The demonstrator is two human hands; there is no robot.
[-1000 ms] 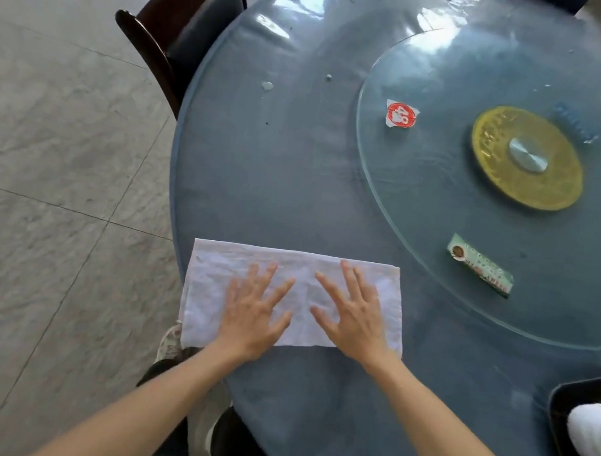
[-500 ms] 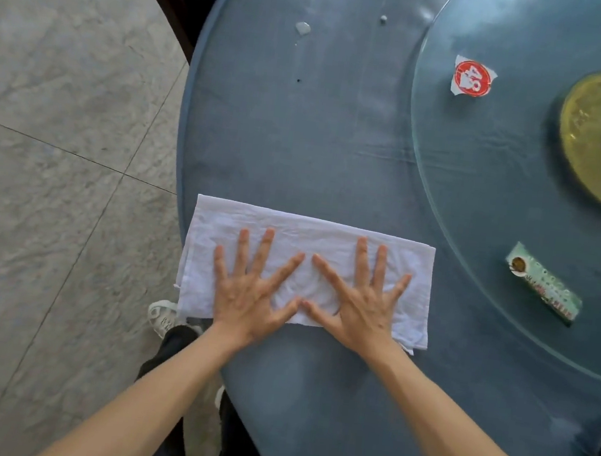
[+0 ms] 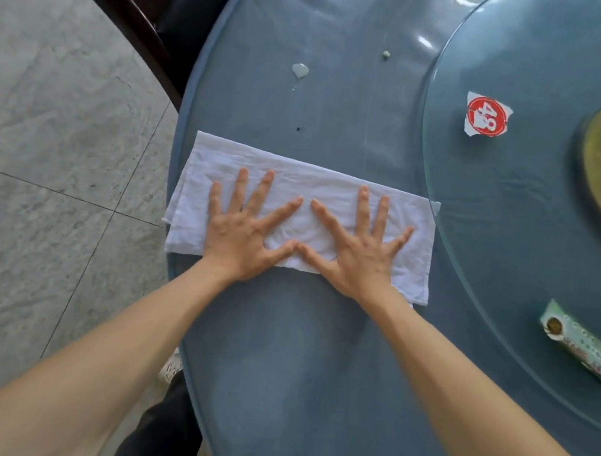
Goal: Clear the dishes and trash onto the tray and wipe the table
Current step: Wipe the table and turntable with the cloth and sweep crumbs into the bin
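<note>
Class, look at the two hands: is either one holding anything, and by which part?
Nothing is gripped. The left hand and right hand press flat, fingers spread, on the middle of the white cloth.

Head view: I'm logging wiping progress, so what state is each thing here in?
White cloth: folded flat on the table by its near-left edge.
Left hand: fingers spread, pressing the cloth.
Right hand: fingers spread, pressing the cloth.
Table: droplets beyond the cloth, unwiped.
Red label: flat, seen through the glass turntable.
Green packet: lying flat there too.
</note>
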